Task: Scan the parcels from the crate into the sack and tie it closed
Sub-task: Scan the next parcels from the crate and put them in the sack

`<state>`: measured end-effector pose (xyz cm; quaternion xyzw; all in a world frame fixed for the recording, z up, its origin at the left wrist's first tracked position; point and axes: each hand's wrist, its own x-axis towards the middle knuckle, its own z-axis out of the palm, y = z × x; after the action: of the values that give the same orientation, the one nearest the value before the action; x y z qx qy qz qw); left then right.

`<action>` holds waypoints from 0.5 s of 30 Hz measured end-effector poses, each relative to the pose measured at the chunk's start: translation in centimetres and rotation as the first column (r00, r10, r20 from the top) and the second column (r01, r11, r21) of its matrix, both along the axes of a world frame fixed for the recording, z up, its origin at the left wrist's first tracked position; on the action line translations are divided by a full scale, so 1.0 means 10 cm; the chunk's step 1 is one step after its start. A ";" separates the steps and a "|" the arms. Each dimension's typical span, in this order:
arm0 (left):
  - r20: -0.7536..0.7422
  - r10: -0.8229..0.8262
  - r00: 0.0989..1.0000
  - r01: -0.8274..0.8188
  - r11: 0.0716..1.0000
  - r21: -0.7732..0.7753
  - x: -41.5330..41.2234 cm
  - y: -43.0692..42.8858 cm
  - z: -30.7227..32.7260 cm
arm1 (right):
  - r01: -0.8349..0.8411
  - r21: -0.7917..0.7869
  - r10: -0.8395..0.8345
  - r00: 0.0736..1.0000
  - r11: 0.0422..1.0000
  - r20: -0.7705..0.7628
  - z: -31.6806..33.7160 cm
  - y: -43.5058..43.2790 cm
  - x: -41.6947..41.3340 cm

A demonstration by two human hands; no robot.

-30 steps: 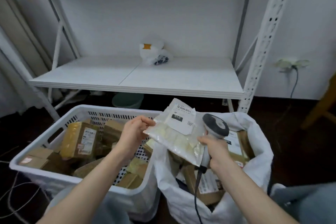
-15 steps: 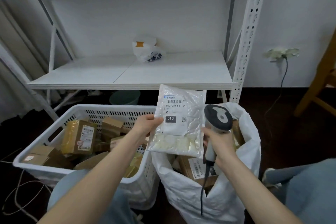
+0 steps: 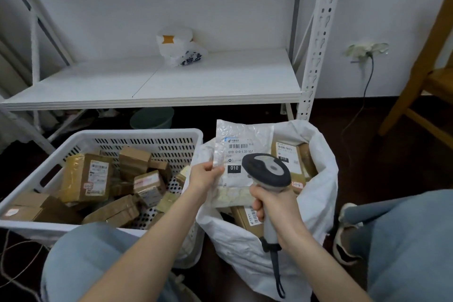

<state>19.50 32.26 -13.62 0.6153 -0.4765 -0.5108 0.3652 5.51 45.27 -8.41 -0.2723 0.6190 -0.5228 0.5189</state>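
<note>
My left hand pinches the left edge of a flat white plastic parcel, held upright over the open white sack with its barcode label facing me. My right hand grips the handle of a grey barcode scanner, whose dark head covers the lower right of the label. Several brown parcels lie inside the sack. To the left, the white perforated crate holds several taped brown boxes.
A white metal shelf stands behind, with a white plastic bag on it. A green bowl sits beneath it. A wooden chair is at the right, a wall socket with a cable near it. My knees frame the bottom.
The parcel has swung upright from a tilted hold, label toward me. The scanner has moved left, in front of the label. The view has dropped closer to crate and sack.
</note>
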 end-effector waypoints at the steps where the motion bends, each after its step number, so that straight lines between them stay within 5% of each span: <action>1: 0.001 0.005 1.000 -0.005 1.000 0.007 -0.01 0.00 -0.02 | -0.002 0.011 0.003 1.000 1.000 -0.010 0.00 0.01 0.00; 15: -0.014 0.013 1.000 -0.012 0.999 0.045 -0.03 -0.01 -0.12 | -0.016 0.054 0.017 0.999 0.998 -0.029 0.03 0.06 0.00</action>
<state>19.23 32.11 -14.81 0.6229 -0.4584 -0.5234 0.3577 5.47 45.85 -8.11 -0.2710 0.6382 -0.4976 0.5212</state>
